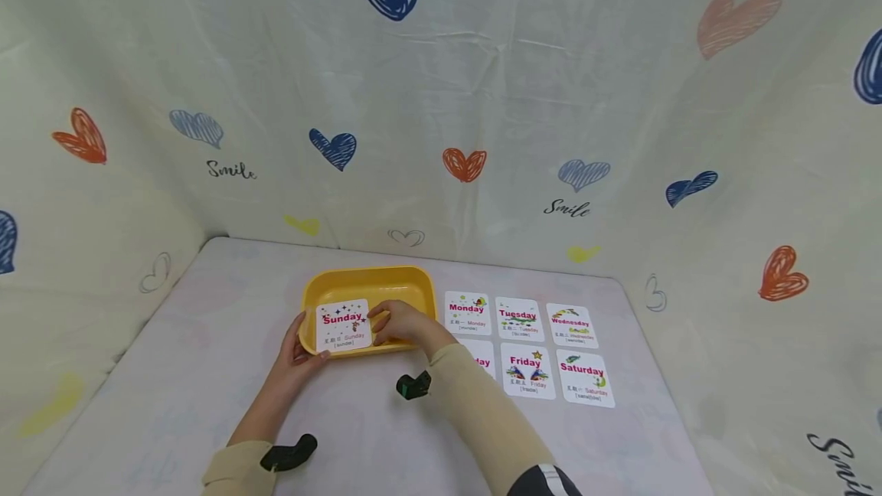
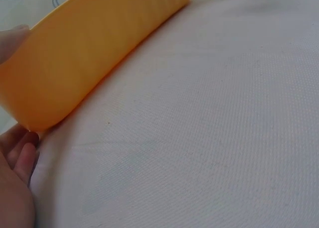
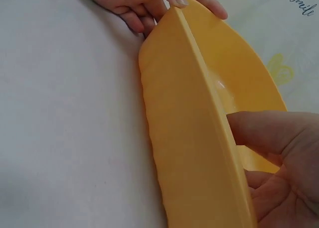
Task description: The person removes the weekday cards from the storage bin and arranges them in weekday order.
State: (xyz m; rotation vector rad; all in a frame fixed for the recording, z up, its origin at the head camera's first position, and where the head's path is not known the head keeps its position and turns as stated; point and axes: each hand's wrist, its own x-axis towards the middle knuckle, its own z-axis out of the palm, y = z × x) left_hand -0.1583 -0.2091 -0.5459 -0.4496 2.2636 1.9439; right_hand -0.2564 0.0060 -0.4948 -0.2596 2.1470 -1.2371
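A yellow tray [image 1: 403, 272] lies on the table, seen from its front side in both wrist views. In it, at the left front, rests a white card printed "Sunday" [image 1: 344, 325]. My left hand [image 1: 295, 354] grips the tray's front left corner, thumb over the rim and other fingers around the outside near the base. My right hand [image 1: 403, 321] reaches over the front rim into the tray. Its bent fingers are spread apart, fingertips right at the card's right edge. In the right wrist view the rim hides those fingertips and the card.
Right of the tray, cards lie in two rows: Monday [image 1: 468, 314], Tuesday [image 1: 520, 320] and Wednesday [image 1: 573, 326] behind, Friday [image 1: 527, 371] and Saturday [image 1: 586, 379] in front. Another front card [image 1: 485, 356] is partly hidden by my right sleeve. A heart-patterned curtain [image 1: 496, 98] surrounds the white table [image 1: 372, 435].
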